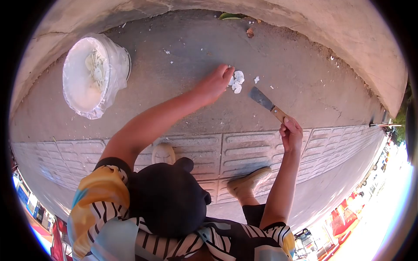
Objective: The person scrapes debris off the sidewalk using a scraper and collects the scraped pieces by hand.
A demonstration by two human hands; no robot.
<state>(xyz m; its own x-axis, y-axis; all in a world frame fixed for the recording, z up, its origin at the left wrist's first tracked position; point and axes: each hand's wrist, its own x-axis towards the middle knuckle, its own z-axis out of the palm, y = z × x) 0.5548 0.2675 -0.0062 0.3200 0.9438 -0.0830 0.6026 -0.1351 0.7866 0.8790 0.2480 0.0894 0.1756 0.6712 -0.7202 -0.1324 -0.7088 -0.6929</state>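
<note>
My left hand (216, 82) is down at the pavement with its fingers curled together at the edge of a small cluster of white flakes (237, 81). What lies between those fingertips, if anything, is hidden. On the other side, my right hand (291, 132) grips the wooden handle of a putty knife (266, 102). Its flat metal blade points up and left toward the flakes, apart from them. A smaller white flake (257, 79) lies between the cluster and the blade.
A bucket (118, 65) lined with clear plastic, holding white flakes, stands at the left. A curved concrete wall (305, 26) bounds the far side. Ridged paving tiles (244, 150) run near my shoes (250, 180). A green leaf (230, 16) lies by the wall.
</note>
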